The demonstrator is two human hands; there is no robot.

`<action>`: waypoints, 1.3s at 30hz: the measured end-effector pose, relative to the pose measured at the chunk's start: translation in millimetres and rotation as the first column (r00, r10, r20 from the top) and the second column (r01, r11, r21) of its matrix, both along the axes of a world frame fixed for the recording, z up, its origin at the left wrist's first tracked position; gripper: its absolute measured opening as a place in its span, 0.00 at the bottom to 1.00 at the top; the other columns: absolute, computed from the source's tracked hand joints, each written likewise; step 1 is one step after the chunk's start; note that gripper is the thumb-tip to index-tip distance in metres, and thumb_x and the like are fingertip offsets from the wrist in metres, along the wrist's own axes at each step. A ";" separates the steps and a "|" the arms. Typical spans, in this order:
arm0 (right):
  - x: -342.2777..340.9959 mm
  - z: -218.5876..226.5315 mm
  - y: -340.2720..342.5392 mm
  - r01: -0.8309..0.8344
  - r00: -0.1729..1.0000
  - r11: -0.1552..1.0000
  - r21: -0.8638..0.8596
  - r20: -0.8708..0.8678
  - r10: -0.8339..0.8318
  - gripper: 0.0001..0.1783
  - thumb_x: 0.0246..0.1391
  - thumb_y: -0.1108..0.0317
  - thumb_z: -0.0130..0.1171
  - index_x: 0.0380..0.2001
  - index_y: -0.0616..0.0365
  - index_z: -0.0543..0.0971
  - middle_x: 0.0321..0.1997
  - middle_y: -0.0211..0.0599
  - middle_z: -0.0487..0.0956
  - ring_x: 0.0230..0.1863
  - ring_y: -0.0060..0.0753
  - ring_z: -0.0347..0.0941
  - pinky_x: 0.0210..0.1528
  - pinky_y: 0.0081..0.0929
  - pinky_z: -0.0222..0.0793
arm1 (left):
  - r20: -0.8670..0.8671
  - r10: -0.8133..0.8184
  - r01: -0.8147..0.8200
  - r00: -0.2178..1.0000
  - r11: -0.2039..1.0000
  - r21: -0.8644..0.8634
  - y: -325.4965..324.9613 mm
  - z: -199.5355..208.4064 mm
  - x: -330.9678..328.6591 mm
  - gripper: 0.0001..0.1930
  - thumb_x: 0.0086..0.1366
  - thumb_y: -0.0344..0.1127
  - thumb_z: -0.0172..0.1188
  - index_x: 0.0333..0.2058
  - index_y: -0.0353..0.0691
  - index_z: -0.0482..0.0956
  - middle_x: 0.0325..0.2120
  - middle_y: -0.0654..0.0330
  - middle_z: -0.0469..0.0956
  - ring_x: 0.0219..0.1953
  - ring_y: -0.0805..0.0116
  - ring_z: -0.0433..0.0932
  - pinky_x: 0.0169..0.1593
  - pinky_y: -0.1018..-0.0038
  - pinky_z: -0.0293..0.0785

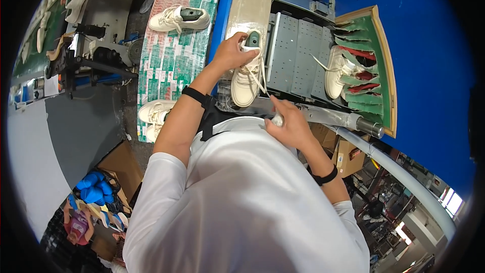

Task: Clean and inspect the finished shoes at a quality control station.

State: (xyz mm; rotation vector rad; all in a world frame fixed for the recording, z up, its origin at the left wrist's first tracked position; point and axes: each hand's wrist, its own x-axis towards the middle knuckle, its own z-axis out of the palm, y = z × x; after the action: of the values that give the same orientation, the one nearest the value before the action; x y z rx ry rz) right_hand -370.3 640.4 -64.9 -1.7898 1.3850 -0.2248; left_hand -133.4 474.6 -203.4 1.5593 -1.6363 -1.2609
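Cream shoe (242,90) sits left of the conveyor (294,53), opening pinched in the left hand (234,53); right hand (290,125), on the conveyor's near side, curls round a whitish object (277,119). Threading looks done; laces (248,70) hang untied.

Glossy white short-sleeved shirt (273,202), black bands (326,176) on both forearms

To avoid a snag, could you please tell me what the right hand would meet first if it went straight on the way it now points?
The right hand would probably meet the loose lace on the cream shoe first, though depth is unclear.
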 end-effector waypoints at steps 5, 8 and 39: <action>19.4 -45.0 -41.4 0.148 0.987 0.965 -0.219 0.097 -0.129 0.39 0.53 0.60 0.71 0.64 0.72 0.75 0.44 0.55 0.82 0.45 0.56 0.81 0.51 0.44 0.76 | 0.054 -0.048 0.047 0.997 0.999 0.006 -4.4 2.3 -8.9 0.42 0.58 0.51 0.79 0.63 0.28 0.75 0.55 0.43 0.83 0.43 0.60 0.87 0.48 0.66 0.84; 23.2 -61.1 -48.0 0.162 0.985 0.960 -0.226 0.090 -0.145 0.39 0.52 0.59 0.71 0.63 0.72 0.75 0.43 0.57 0.82 0.44 0.57 0.81 0.49 0.45 0.76 | 0.051 -0.049 0.050 0.998 0.999 -0.008 -3.0 -4.5 -5.8 0.42 0.59 0.51 0.79 0.63 0.28 0.74 0.54 0.44 0.83 0.43 0.63 0.87 0.44 0.68 0.84; 41.7 -17.9 -31.2 -0.066 0.980 0.947 -0.313 -0.198 0.003 0.41 0.50 0.56 0.70 0.60 0.77 0.76 0.42 0.57 0.82 0.44 0.60 0.79 0.52 0.50 0.73 | 0.011 -0.044 0.044 0.999 0.999 0.009 -8.9 -8.8 -2.9 0.47 0.51 0.60 0.80 0.62 0.31 0.77 0.46 0.43 0.87 0.40 0.59 0.89 0.47 0.67 0.83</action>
State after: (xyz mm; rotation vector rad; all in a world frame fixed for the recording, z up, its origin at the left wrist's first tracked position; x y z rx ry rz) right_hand -328.6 609.2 -82.7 -2.1495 1.5194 -0.2724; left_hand -136.3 465.7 -212.2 1.5462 -1.6829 -1.2861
